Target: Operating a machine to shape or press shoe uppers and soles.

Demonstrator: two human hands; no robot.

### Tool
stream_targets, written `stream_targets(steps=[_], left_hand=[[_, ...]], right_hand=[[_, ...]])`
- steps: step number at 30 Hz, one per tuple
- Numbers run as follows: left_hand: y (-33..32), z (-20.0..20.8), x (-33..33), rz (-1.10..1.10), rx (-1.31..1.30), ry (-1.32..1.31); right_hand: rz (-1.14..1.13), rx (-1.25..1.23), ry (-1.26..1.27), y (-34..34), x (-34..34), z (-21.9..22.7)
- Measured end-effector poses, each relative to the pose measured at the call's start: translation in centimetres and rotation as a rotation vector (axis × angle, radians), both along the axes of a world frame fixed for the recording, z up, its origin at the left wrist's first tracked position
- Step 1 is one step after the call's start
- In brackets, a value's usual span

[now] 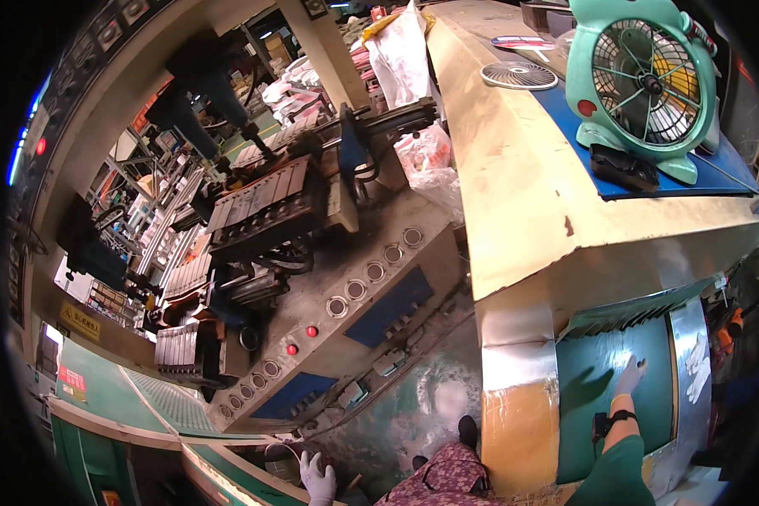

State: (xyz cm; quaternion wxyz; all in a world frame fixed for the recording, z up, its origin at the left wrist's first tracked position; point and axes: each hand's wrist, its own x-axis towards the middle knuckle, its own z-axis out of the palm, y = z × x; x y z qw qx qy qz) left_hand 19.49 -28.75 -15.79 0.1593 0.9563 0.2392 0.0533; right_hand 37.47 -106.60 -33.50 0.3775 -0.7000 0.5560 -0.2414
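Observation:
My left hand, in a pale glove, is at the lower edge with its fingers apart. Just left of its fingertips lies a dark reddish piece, whose kind I cannot make out; whether they touch is unclear. My right hand, also gloved, reaches over a green conveyor belt at the mouth of a cream machine. Its fingers look stretched out, with a small dark spot near the tips. A black band with a box-like device sits at the right wrist. On the belt falls the hand's shadow.
A green fan and a round fan grille sit on the cream machine. Left stands a press machine with clamp blocks and red buttons. White gloves lie beside the belt. A green-topped bench is at left.

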Motion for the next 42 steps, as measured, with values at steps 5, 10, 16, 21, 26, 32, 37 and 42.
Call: stream_targets(steps=[5, 10, 16, 21, 26, 32, 37, 42], left_hand=[[2.7, -3.3, -0.1, 0.258, -0.144, 0.252], [1.8, -0.8, -0.2, 0.307, -0.072, 0.251], [-1.9, -0.3, 5.5, 0.115, -0.079, 0.282], [-4.1, -0.2, 8.8, -0.139, -0.186, 0.286], [-6.9, -0.1, 10.4, -0.256, -0.232, 0.352], [-0.5, -5.5, 9.2, -0.354, -0.355, 0.528], [-8.3, 0.1, 17.2, -0.375, -0.677, 0.497], [-12.2, 0.0, 19.4, -0.537, -0.975, 0.576]], right_hand=[[0.037, -0.070, -0.249, -6.2, 9.6, -5.3], [0.248, 0.320, -0.180, -3.2, 19.6, -7.2], [0.408, 0.403, -0.171, -2.4, 24.4, -7.8], [0.431, 0.370, -0.110, -2.3, 20.7, -8.9], [0.307, 0.366, -0.192, -4.6, 8.9, -8.8], [0.299, 0.861, -0.913, -1.5, 1.1, 0.5], [0.505, 1.445, -0.634, 11.1, -6.1, 12.3], [0.629, 1.743, -0.265, 21.5, -7.7, 15.0]])
